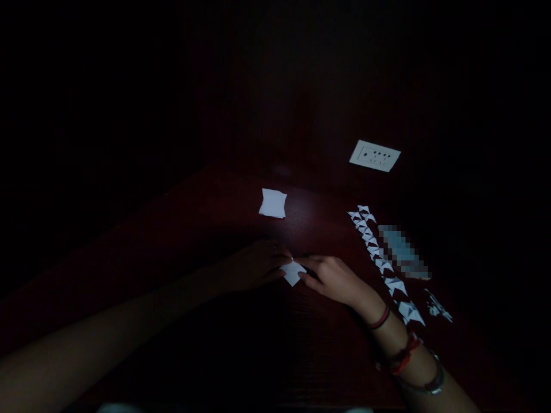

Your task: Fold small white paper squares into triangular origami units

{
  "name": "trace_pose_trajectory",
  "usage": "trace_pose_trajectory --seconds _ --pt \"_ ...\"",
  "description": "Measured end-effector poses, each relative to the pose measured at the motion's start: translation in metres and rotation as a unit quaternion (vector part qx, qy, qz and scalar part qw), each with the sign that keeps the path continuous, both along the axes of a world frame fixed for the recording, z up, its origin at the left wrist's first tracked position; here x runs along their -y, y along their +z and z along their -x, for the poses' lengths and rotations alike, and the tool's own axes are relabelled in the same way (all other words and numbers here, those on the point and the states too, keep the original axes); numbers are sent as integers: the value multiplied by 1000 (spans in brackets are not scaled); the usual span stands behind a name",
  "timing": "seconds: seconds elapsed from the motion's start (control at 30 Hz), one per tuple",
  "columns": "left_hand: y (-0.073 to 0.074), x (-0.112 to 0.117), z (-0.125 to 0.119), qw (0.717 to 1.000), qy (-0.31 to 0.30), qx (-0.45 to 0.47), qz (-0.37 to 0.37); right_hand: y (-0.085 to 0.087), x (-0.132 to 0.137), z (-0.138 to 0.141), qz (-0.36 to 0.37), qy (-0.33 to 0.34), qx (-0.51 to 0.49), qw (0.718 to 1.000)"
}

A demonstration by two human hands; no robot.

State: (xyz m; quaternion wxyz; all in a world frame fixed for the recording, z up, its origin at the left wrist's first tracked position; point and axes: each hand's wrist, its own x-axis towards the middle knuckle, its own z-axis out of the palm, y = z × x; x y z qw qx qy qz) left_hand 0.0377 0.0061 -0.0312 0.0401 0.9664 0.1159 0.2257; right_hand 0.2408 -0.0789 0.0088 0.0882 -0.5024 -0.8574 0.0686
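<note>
A small white piece of paper (293,274) lies on the dark red table with one corner pointing toward me, so it looks like a diamond. My left hand (257,264), in shadow, pinches its left side between fingers and thumb. From the right, my right hand (333,278) grips the other edge, index finger near the top corner and thumb lower down. The fingertips of both hands almost meet at the top of the paper. Whether it has folds is hard to make out in the dim light.
A stack of white paper squares (272,203) sits beyond my hands. To the right runs a row of folded white paper pieces (379,258), beside a pixelated bluish oblong object (403,251) and a small unclear white item (438,306). A socket plate (375,156) is on the wall.
</note>
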Motion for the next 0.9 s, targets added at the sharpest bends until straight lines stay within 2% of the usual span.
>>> trace_pose_trajectory --seconds 0.17,0.37,0.53,0.9 --pt "-4 0 0 1000 15 -12 -14 3 1 3 -7 -4 31 999" --pt "3 6 0 998 37 -49 -17 7 0 5 -2 -1 45 999" --pt "6 11 -2 997 54 -45 -24 8 2 6 -6 -11 65 998" --pt "6 12 -1 996 63 -59 -24 17 11 -2 0 -7 50 999"
